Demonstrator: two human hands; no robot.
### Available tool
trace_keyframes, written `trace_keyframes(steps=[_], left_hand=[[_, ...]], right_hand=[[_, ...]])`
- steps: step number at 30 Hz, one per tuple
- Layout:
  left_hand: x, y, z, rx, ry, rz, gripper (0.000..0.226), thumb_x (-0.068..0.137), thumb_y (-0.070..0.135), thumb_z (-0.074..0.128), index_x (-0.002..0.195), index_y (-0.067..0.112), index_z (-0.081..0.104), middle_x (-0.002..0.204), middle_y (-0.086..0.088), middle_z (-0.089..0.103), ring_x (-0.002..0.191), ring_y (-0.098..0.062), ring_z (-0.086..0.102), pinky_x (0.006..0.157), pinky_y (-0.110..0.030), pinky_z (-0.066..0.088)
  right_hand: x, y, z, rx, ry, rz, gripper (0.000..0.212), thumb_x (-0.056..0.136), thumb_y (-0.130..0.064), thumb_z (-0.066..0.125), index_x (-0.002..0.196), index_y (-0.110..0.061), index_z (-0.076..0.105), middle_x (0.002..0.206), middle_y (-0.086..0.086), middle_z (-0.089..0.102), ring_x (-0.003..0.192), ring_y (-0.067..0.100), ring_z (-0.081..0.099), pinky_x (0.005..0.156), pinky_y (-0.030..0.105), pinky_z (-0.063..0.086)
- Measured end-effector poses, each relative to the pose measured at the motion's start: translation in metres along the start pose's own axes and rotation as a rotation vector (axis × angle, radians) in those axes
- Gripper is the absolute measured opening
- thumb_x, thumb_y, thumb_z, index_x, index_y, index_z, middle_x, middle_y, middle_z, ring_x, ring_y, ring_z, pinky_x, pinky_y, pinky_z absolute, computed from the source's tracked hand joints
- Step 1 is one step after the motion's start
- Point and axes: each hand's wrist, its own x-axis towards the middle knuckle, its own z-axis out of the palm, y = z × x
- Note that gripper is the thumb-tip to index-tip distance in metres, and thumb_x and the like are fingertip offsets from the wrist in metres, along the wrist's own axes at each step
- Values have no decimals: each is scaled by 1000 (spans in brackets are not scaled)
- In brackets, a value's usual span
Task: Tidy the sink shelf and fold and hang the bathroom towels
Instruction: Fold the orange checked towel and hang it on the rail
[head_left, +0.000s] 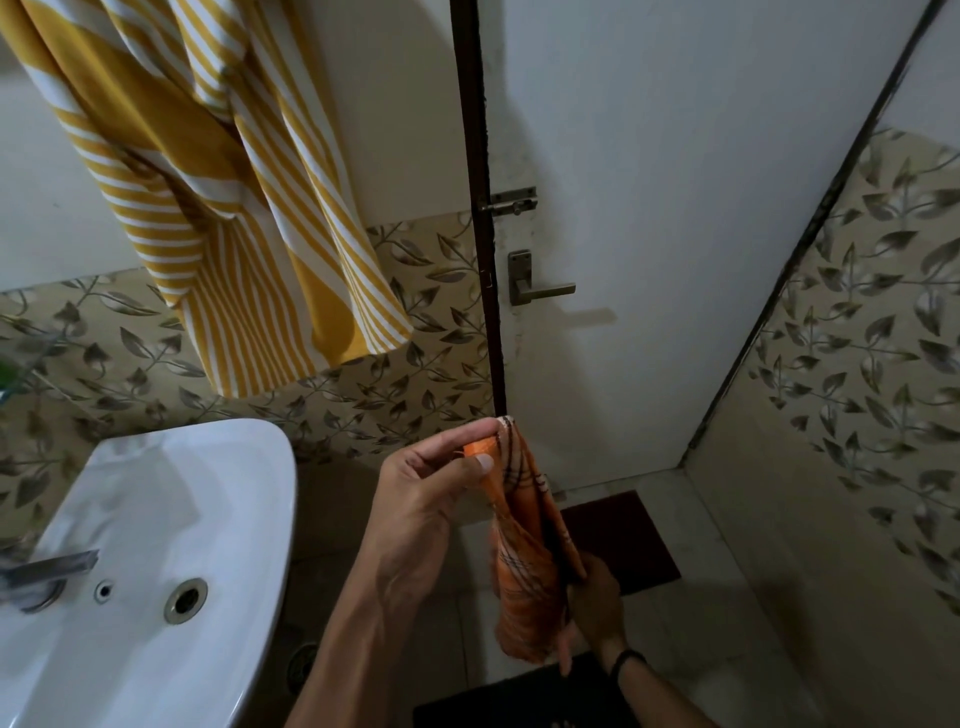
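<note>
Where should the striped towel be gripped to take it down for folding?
Probably at the lower hem of the striped towel, coming from the front and below. It hangs in bunched, twisted folds higher up, only the hem ends hang loose and fairly flat, and its top is out of frame.

I see a dim room. The door (675, 156) is the brightest part, and the door handle (540, 288) throws a soft shadow to its right, so the light comes from the upper left. The sink (208, 493) shines a little. The floor (727, 597) is dark. The tap (47, 571) at the left edge looks smeared. Straight lines bend near the edges.
</note>
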Motion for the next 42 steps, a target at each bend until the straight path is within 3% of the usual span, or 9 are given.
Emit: trace_keyframes(steps=[7,11,15,22,28,31,35,38,42], left_hand=[[12,10,-24,-69,143,66,34,78,-1,66,111,0,74,108,-14,76,99,-18,73,79,-23,59],[17,5,-35,-35,208,74,31,86,-6,63,115,0,72,107,-11,77,100,-16,73,78,-22,59],[24,-11,-42,70,253,35,27,89,-6,63,109,7,76,106,-10,78,101,-17,73,82,-26,57],[31,-55,-58,54,414,-75,29,89,-10,63,106,9,77,104,-13,78,95,-18,73,72,-22,57],[28,-78,-91,-78,785,-94,36,88,-13,62,119,3,72,102,-18,76,87,-23,75,67,-25,63],[27,-71,-116,-36,930,-5,37,89,-9,63,123,4,70,108,-16,75,96,-26,73,73,-24,61],[38,-78,-131,43,995,-122,36,85,-9,61,116,8,73,114,-17,72,111,-32,67,95,-36,55],[36,-81,-113,41,841,-215,36,84,-11,57,107,10,76,113,-24,72,114,-43,66,96,-45,55],[43,-80,-73,-75,699,-273,33,87,-11,59,113,4,74,106,-21,75,94,-29,73,90,-41,59]], right_hand=[[27,70,-30,-93,53,340,12,92,-20,63,95,-11,71,82,9,68,70,26,61,61,30,43],[58,103,-30,124,111,310,26,90,-49,64,97,-24,63,88,7,71,75,29,70,71,47,61],[35,-4,-40,398,128,188,28,102,-27,55,88,-4,63,81,17,65,63,23,61,62,36,52],[20,-114,-64,1057,-182,453,12,90,-3,67,100,2,69,88,19,73,89,31,67,98,44,51],[-29,-146,-97,1037,-211,237,38,85,13,60,107,-18,60,94,8,66,82,21,70,68,33,56],[-28,-152,-136,1214,-444,91,37,88,8,56,106,-23,63,94,1,71,82,13,73,73,27,61],[7,-144,-119,994,-167,56,23,85,4,62,82,-19,61,86,12,63,64,17,68,60,26,59],[-1,-155,-93,745,-261,24,27,83,18,53,73,-6,60,70,16,62,50,15,63,48,19,51],[-6,-165,-62,690,-262,-12,22,84,13,58,77,-3,71,85,18,74,74,28,70,62,26,57]])
